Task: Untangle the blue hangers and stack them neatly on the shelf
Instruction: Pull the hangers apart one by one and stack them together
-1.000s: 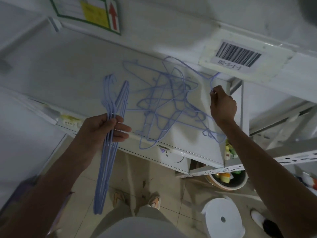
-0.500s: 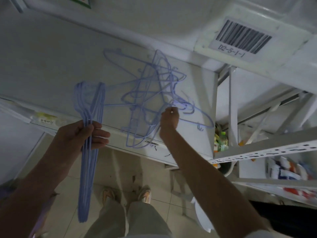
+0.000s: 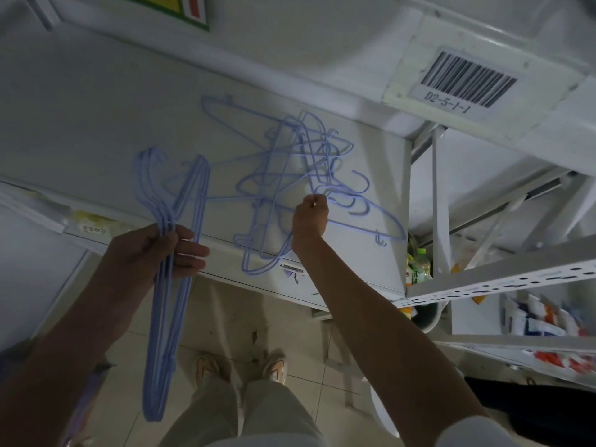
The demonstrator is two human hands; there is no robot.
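A tangle of thin blue wire hangers [image 3: 290, 175] lies on the white shelf [image 3: 96, 124] in front of me. My right hand [image 3: 310, 217] reaches into the tangle's right side and pinches one hanger wire between its fingertips. My left hand [image 3: 161, 250] grips a bundle of several aligned blue hangers [image 3: 164, 317] at the shelf's front edge. The bundle's hooks point up over the shelf and its long bars hang down toward the floor.
An upper shelf beam with a barcode label [image 3: 467, 80] runs above at the right. A perforated white rack [image 3: 503, 279] holding packets stands at the right. A green bottle [image 3: 421, 262] sits behind the shelf's right end. My feet [image 3: 242, 366] stand on tiled floor below.
My right hand moved from the tangle's far right edge leftward and down into its middle right and now pinches a wire there. The left hand keeps its hold on the bundle.
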